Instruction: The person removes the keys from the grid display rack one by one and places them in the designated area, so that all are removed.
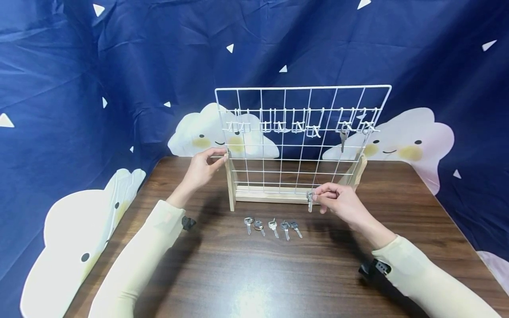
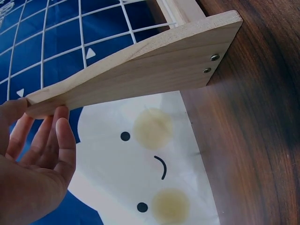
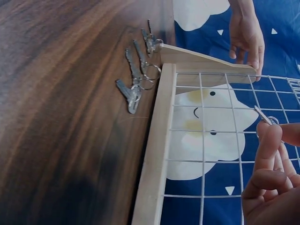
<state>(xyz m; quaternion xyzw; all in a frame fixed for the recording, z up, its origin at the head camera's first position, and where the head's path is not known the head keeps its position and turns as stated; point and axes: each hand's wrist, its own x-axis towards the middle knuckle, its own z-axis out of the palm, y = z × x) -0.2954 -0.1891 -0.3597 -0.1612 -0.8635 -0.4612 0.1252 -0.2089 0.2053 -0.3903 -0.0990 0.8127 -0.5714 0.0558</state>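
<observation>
A white wire grid rack point(image 1: 296, 171) with a wooden stand point(image 1: 270, 194) stands upright on the table. My left hand point(image 1: 201, 168) holds the upper tip of the stand's left side piece point(image 2: 140, 70), thumb on one side and fingers on the other. In front of the grid's lower right part, my right hand point(image 1: 341, 202) pinches a silver key point(image 1: 310, 204) with a ring. In the right wrist view the key point(image 3: 263, 115) pokes up from between thumb and finger. One key point(image 1: 343, 140) hangs from a hook high on the right of the grid.
Several keys with rings point(image 1: 272, 224) lie in a row on the brown wooden table point(image 1: 222, 274), in front of the stand. White hooks point(image 1: 298, 126) line the upper grid. Behind it hangs a blue curtain point(image 1: 254, 39) with white clouds.
</observation>
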